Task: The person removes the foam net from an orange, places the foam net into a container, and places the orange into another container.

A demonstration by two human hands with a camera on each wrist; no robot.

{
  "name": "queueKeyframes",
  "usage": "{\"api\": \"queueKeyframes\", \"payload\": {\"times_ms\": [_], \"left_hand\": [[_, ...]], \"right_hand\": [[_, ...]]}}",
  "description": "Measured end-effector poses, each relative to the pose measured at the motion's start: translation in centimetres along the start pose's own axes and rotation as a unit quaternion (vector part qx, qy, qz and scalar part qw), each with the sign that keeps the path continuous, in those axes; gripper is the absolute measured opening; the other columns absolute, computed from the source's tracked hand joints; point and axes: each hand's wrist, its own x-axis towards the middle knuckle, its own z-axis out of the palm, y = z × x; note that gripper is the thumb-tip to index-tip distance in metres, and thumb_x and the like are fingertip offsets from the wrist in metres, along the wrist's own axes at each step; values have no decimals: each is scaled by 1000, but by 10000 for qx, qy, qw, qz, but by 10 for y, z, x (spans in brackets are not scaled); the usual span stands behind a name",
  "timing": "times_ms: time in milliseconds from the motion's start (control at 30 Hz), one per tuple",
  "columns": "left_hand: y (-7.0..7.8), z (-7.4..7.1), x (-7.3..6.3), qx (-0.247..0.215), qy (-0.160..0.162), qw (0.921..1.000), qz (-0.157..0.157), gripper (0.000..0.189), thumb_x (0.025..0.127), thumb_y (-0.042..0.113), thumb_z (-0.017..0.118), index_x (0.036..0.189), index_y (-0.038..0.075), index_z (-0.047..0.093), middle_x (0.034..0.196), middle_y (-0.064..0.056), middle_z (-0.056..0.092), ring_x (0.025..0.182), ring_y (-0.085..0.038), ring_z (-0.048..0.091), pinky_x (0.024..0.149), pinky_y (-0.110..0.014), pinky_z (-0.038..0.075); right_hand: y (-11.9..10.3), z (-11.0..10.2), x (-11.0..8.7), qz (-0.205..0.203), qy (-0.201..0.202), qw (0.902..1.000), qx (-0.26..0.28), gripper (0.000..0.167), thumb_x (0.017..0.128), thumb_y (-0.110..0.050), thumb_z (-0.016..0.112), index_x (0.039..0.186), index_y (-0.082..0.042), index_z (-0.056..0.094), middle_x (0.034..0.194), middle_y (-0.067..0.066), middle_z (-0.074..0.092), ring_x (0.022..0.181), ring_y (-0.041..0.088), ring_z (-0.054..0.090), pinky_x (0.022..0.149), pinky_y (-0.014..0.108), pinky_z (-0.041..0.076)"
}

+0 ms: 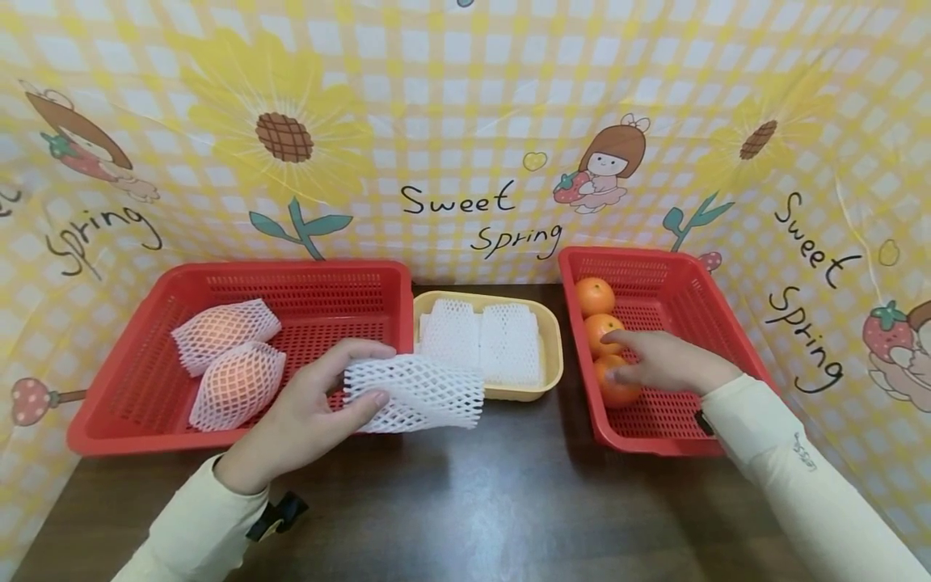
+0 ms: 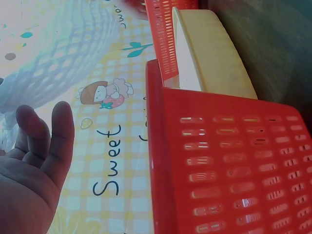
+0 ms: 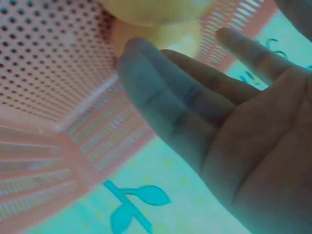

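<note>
My left hand point(image 1: 313, 412) pinches a white foam net sleeve point(image 1: 429, 394) between thumb and fingers, in front of the left basket's right end. The sleeve looks flat, and in the left wrist view the white netting point(image 2: 58, 53) spreads beyond the fingers. My right hand point(image 1: 665, 360) reaches into the right red basket point(image 1: 676, 444), over the oranges lined along its left side. Its fingertips are at the middle orange point(image 1: 602, 330) and its thumb is over the nearest orange point(image 1: 618, 388). In the right wrist view the fingers point(image 3: 161, 97) are extended beside the fruit; contact is unclear.
A larger red basket point(image 1: 240, 440) at left contains two netted orange fruits point(image 1: 236, 386). Between the baskets stands a pale yellow tray point(image 1: 550, 347) with stacked white net sleeves point(image 1: 509, 339). Another orange point(image 1: 595, 296) lies at the back. Patterned cloth point(image 1: 451, 121) borders the dark table point(image 1: 473, 501).
</note>
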Motion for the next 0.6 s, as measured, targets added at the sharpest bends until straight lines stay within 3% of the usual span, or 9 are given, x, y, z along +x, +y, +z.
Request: {"api": "queueKeyframes", "payload": {"times_ms": [133, 300, 500, 600], "left_hand": [[-1, 4, 1, -64, -138, 9999, 24, 50, 90, -1, 73, 134, 12, 54, 116, -2, 64, 93, -18, 65, 73, -33, 58], [-3, 9, 3, -6, -259, 9997, 25, 53, 91, 1, 73, 138, 12, 52, 117, -1, 63, 95, -17, 65, 78, -33, 57], [-3, 14, 5, 227, -316, 9992, 104, 62, 89, 3, 76, 143, 19, 50, 106, 5, 62, 91, -16, 61, 75, -30, 53], [-2, 17, 6, 386, -339, 9985, 180, 63, 89, 4, 76, 145, 19, 50, 105, 5, 61, 91, -15, 58, 73, -31, 50]], "right_hand": [[-23, -4, -11, -337, 597, 9976, -56, 69, 91, -40, 75, 145, -5, 51, 134, 15, 60, 122, 37, 56, 97, 58, 47], [-65, 0, -27, -1032, 1242, 9867, 212, 53, 93, -32, 74, 138, -9, 59, 127, 9, 64, 105, 26, 64, 91, 50, 52], [-110, 22, -35, -1986, 1908, 9585, 736, 43, 94, -28, 74, 133, -12, 64, 123, -2, 66, 103, 17, 65, 88, 42, 54], [-131, 38, -34, -2450, 1986, 9419, 1155, 45, 94, -30, 74, 135, -15, 62, 126, -5, 65, 106, 16, 65, 87, 40, 55]]}}
